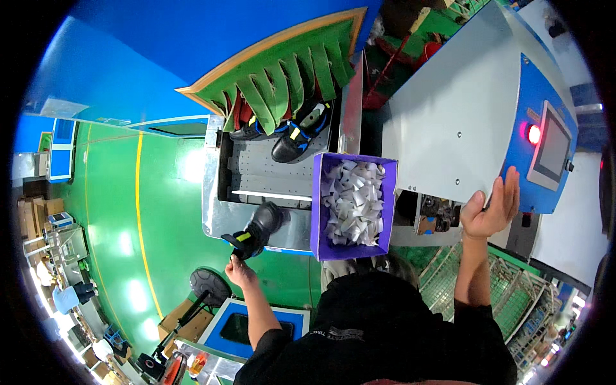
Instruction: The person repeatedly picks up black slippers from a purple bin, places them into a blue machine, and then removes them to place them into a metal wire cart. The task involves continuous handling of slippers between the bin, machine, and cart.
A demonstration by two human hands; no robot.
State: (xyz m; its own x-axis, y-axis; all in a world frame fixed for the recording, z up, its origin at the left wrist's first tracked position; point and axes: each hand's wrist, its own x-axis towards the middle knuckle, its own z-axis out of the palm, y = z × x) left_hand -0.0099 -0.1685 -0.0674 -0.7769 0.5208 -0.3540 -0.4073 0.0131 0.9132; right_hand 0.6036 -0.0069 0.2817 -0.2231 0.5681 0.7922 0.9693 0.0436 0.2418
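Observation:
My left hand (240,271) is closed on the heel end of a black shoe (261,228) with a yellow-green patch. Its toe points away over the metal front edge of a conveyor machine (266,168). My right hand (491,208) has its fingers stretched up at the lower edge of a grey and blue machine (459,106); whether it presses on the housing I cannot tell. Another black shoe (292,144) with blue trim lies on the perforated bed. Beside it a further shoe (247,130) is partly covered by green curtain strips (279,90).
A purple box (315,221) full of curled white pieces stands between my arms. The right machine carries a screen (553,146) and a glowing red button (533,133). A wire-mesh cart (494,295) is at my lower right. A round black seat (210,287) stands at lower left.

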